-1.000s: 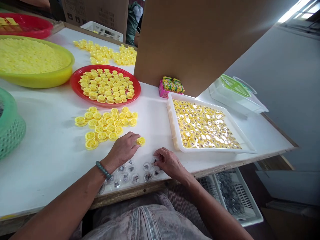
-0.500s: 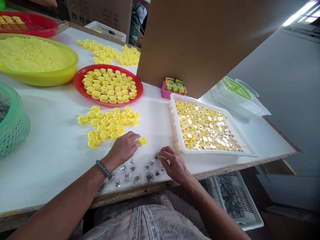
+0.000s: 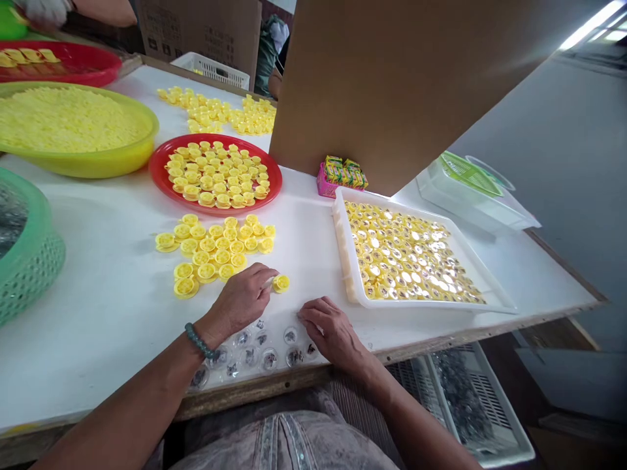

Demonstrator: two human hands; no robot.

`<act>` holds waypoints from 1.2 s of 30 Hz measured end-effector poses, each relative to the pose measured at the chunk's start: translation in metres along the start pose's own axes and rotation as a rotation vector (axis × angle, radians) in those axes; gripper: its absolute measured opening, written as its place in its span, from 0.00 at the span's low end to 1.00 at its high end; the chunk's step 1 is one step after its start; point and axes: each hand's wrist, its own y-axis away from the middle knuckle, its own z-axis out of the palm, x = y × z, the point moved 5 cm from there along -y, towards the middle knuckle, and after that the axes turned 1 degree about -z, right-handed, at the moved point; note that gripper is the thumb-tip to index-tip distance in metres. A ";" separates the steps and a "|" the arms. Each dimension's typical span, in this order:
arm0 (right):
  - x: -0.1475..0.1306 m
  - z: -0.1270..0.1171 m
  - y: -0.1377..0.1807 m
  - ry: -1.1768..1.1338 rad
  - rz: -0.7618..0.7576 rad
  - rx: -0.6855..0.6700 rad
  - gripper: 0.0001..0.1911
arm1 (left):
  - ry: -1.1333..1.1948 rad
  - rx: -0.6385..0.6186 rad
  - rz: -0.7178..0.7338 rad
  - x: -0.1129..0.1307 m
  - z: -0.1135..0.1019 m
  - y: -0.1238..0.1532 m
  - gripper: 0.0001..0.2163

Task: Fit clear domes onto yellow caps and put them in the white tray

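My left hand (image 3: 247, 294), with a beaded bracelet at its wrist, pinches a small round yellow plastic piece (image 3: 281, 282) just above the white table. Closed fingers on my right hand (image 3: 330, 326) point down near the tabletop; whatever lies between their tips is hidden. Below and between the hands lie several clear round discs (image 3: 269, 358) with dark printed figures. A loose group of yellow cup-shaped pieces (image 3: 207, 244) spreads over the table beyond my left hand. To the right, a white tray (image 3: 350, 267) holds many yellow pieces with shiny printed faces.
A red plate (image 3: 164, 189) carries more yellow cups. At left stand a yellow basin (image 3: 98, 166) and a green basket (image 3: 44, 261). A cardboard sheet (image 3: 382, 91) rises behind a pink box (image 3: 326, 185). Another person's gloved hand (image 3: 46, 12) shows at top left.
My right hand has shifted slightly left and down, over the clear discs. My left hand keeps its pinch on the yellow piece. A gloved hand has appeared at top left.
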 end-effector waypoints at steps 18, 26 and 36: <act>0.010 0.006 -0.042 -1.113 0.395 0.327 0.08 | 0.883 -0.074 -0.506 0.001 0.009 0.000 0.10; 0.007 0.019 -0.040 -1.131 0.417 0.333 0.07 | 0.945 -0.025 -0.501 0.004 0.006 0.001 0.09; -0.019 -0.013 -0.037 -0.109 -0.012 0.279 0.17 | 0.932 -0.170 -0.483 0.003 0.012 0.003 0.07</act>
